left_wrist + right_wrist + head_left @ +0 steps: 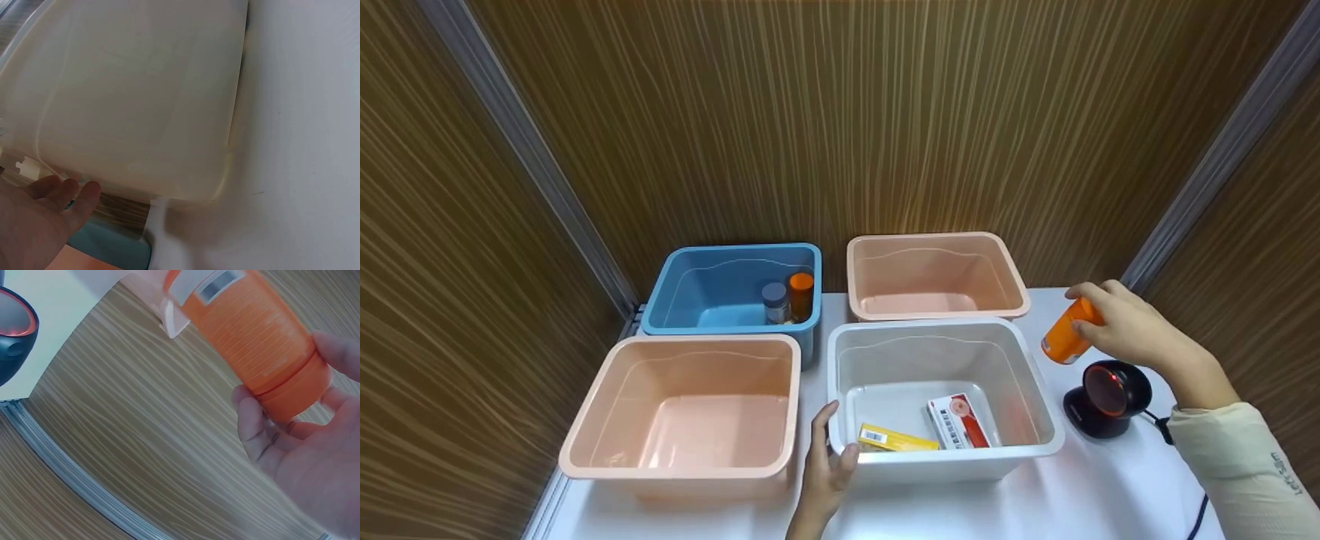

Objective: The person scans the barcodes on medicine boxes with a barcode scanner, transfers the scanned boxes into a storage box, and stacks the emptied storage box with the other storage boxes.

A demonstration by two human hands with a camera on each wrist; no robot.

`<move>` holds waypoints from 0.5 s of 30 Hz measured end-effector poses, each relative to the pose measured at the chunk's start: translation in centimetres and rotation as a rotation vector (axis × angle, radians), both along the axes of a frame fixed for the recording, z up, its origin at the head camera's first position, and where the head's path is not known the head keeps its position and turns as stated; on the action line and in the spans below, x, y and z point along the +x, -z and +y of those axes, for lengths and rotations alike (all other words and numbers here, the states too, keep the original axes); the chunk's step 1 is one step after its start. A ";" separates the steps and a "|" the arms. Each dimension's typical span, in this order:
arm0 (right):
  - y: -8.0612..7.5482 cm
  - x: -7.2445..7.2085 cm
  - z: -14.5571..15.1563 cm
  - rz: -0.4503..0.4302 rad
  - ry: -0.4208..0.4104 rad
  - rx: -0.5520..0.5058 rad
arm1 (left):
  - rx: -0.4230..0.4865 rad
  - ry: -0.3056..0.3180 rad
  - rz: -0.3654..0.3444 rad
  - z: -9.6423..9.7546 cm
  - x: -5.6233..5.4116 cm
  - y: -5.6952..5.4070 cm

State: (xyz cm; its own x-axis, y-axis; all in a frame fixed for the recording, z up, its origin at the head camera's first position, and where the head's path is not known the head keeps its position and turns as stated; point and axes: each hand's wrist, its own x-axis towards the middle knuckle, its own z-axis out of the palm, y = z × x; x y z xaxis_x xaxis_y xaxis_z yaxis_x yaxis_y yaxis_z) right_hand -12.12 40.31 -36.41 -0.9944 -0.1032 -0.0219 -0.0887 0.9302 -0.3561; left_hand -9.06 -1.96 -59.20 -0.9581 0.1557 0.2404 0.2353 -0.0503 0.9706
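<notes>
An orange bottle [1067,334] with an orange cap hangs tilted in my right hand [1126,327], which grips it by the cap end; a label with a barcode shows in the right wrist view. Just below it on the table stands a black scanner [1116,390] with a red glow. My left hand [826,480] holds the near left corner of the white bin [945,459], thumb and fingers on either side of the rim. Inside that bin lie a yellow box [900,439] and a white-and-red box [958,421].
Left of the white bin stands a pink bin [712,435]. Behind are a blue bin [720,292], holding a grey-capped jar [775,302] and an orange-capped bottle [801,296], and another pink bin [937,274]. Wood-patterned walls [840,135] enclose the table. The scanner's cable runs toward the front right.
</notes>
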 end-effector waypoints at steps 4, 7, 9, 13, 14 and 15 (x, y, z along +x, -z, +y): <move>0.4 0.2 0.2 -0.004 0.005 -0.006 | 0.014 0.007 0.013 -0.1 0.0 0.1; 0.9 0.3 0.4 0.004 -0.002 0.005 | 0.018 0.008 0.025 -0.1 0.0 0.2; 1.2 0.2 0.5 0.018 -0.012 0.021 | 0.023 0.010 0.036 -0.2 -0.1 0.3; 1.9 0.2 0.9 0.050 -0.028 0.068 | 0.015 0.004 0.047 -0.3 -0.1 0.4; 2.1 0.2 1.0 0.056 -0.031 0.077 | 0.011 0.001 0.047 -0.3 -0.1 0.4; 2.3 0.2 1.1 0.056 -0.031 0.083 | 0.005 -0.003 0.046 -0.3 -0.1 0.4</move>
State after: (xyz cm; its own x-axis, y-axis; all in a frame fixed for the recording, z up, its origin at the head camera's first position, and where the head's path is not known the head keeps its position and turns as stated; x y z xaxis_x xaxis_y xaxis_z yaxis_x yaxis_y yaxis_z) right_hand -11.89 41.41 -38.66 -0.9906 -0.1345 0.0240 -0.1360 0.9527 -0.2719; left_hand -9.13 -2.24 -59.61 -0.9466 0.1510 0.2850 0.2799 -0.0547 0.9585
